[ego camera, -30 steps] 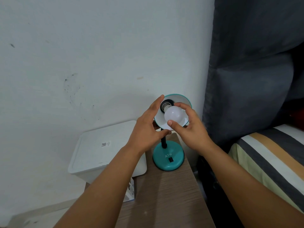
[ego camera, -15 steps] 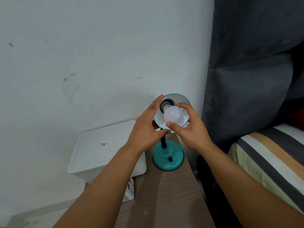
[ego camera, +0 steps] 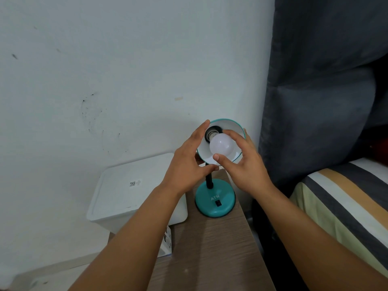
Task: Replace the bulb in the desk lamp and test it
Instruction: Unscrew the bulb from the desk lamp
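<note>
A small teal desk lamp stands at the far end of a wooden side table; its round base [ego camera: 215, 201] bears a black switch. The shade [ego camera: 233, 128] is tilted up toward me, white inside. A white frosted bulb [ego camera: 221, 145] sits at the socket [ego camera: 212, 133], its metal neck partly showing. My left hand [ego camera: 186, 162] cups the shade's left rim and underside. My right hand [ego camera: 243, 162] wraps thumb and fingers around the bulb. The bulb is unlit.
A white lidded plastic bin [ego camera: 130, 190] stands left of the table [ego camera: 210, 248], against the white wall. A small printed box [ego camera: 168, 242] pokes out beside my left forearm. A dark curtain [ego camera: 319, 91] hangs at the right, above a striped bed [ego camera: 346, 202].
My right hand has shifted its hold slightly around the bulb, the fingers now further over its top. The left hand stays on the shade.
</note>
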